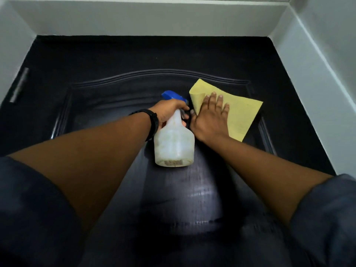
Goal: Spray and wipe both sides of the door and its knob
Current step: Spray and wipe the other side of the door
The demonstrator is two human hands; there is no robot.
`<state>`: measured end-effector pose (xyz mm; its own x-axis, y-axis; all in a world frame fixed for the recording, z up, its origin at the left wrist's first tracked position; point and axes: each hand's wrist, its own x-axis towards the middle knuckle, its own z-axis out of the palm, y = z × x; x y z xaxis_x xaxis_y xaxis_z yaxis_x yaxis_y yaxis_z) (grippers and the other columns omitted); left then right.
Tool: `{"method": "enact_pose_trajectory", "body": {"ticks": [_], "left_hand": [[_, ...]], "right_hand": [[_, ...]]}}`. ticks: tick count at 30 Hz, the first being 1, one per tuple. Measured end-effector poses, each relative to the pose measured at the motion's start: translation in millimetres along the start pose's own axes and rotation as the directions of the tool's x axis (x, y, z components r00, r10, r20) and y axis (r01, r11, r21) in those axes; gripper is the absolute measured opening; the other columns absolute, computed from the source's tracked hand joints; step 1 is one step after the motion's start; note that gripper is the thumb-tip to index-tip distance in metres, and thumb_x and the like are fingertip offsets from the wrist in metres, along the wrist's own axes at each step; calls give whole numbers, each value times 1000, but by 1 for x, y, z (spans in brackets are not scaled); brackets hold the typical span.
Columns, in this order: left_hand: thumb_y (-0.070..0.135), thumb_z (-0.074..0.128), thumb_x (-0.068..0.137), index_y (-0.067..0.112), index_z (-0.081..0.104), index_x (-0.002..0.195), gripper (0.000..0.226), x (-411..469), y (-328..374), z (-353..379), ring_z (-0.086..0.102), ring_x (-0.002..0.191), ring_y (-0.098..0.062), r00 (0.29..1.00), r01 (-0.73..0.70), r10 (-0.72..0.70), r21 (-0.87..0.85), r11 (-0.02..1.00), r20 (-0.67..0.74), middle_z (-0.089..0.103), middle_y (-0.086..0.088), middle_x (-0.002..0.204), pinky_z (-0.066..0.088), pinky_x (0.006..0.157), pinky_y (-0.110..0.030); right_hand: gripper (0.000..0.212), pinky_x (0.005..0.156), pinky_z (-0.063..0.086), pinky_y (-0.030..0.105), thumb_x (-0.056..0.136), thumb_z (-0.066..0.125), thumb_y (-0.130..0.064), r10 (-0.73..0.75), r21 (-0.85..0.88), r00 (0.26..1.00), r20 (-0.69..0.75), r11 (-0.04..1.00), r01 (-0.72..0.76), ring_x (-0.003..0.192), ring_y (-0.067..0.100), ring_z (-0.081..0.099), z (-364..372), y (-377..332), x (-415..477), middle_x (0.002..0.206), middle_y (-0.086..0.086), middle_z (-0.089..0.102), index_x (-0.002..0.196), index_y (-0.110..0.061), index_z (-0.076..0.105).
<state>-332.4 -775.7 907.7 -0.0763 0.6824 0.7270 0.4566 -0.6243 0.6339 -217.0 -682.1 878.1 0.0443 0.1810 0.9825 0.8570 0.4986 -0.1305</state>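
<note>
Close up to a black door (134,60), a person works with both arms stretched forward. The left hand (169,110) is curled round the neck of a cloudy white spray bottle (173,143), whose blue trigger head (171,96) points up and away toward the door's raised arched moulding (159,73). The bottle's base tilts back toward the camera. Just to its right, the right hand (210,116) lies flat with fingers (219,102) spread straight, pressing a yellow cloth (240,116) against the upper panel; one corner of the cloth is folded up near the bottle's trigger. The two hands are almost touching. The door fills the middle of the view, set between pale walls (317,54), with a metal hinge (19,85) on its left edge. A black wristband (152,120) circles the left wrist, and dark short sleeves (28,209) cover the upper arms. A dull sheen shows on the lower panel (192,195).
</note>
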Motion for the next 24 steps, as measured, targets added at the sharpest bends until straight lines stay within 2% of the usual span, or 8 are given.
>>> {"method": "enact_pose_trajectory", "body": {"ticks": [2,4,6,12,18,20,23,24], "left_hand": [[20,63,91,3,65,80,20,-3,-1,-24,59,43,-16,1000,8,-8,9,1000,-18,67,-7,63,49,44,-20],[18,63,92,3,66,94,15,-6,-1,-49,60,44,-15,999,1,-1,-1,1000,-32,69,-6,67,50,45,-21],[17,63,92,3,64,109,22,-8,-2,-78,61,45,-16,999,-8,8,-4,1000,-45,70,-8,74,52,46,-23],[15,59,95,3,62,90,14,-23,-10,-152,58,41,-15,998,-6,7,5,1000,-64,66,-10,78,50,44,-21],[16,58,95,3,62,88,15,-42,-25,-214,58,40,-14,996,-1,1,0,1000,-94,66,-10,77,51,43,-22],[18,58,96,5,63,91,15,-46,-29,-224,59,41,-14,996,0,-2,-17,1000,-87,67,-9,74,51,43,-22],[21,56,96,6,64,82,23,-44,-34,-232,58,39,-14,997,6,-9,-33,999,-83,66,-5,57,49,42,-19],[22,57,95,6,64,80,23,-44,-33,-234,59,40,-14,995,-6,2,-36,999,-97,66,-6,59,49,42,-19]], "right_hand": [[74,120,-2,55,100,23,-47,31,-4,999,-15,1000,-31,149,38,-6,4,-16,4,162,20,0,154,1,7],[74,120,-1,55,99,24,-46,43,-26,999,-32,999,-44,149,39,-3,6,-22,7,162,21,2,154,2,8],[74,120,0,55,99,23,-45,62,-41,997,-41,997,-63,149,40,-2,9,-29,9,162,22,4,153,3,9],[74,120,1,55,100,20,-46,103,-22,995,-18,994,-103,149,40,-4,12,-81,9,162,23,1,153,4,6],[74,121,-2,53,100,22,-47,-41,-11,999,-32,999,40,150,38,-4,25,-175,-2,162,20,1,154,0,7],[72,121,-2,52,100,25,-45,-176,-11,984,-7,984,176,150,36,-5,30,-195,-7,163,17,0,155,-2,7],[71,122,-1,50,100,27,-44,-372,-49,928,26,927,373,151,32,-5,30,-204,-16,164,13,0,156,-6,5],[70,122,0,49,101,26,-45,-422,-42,906,35,905,423,151,30,-6,28,-201,-17,164,11,-1,156,-7,5]]}}
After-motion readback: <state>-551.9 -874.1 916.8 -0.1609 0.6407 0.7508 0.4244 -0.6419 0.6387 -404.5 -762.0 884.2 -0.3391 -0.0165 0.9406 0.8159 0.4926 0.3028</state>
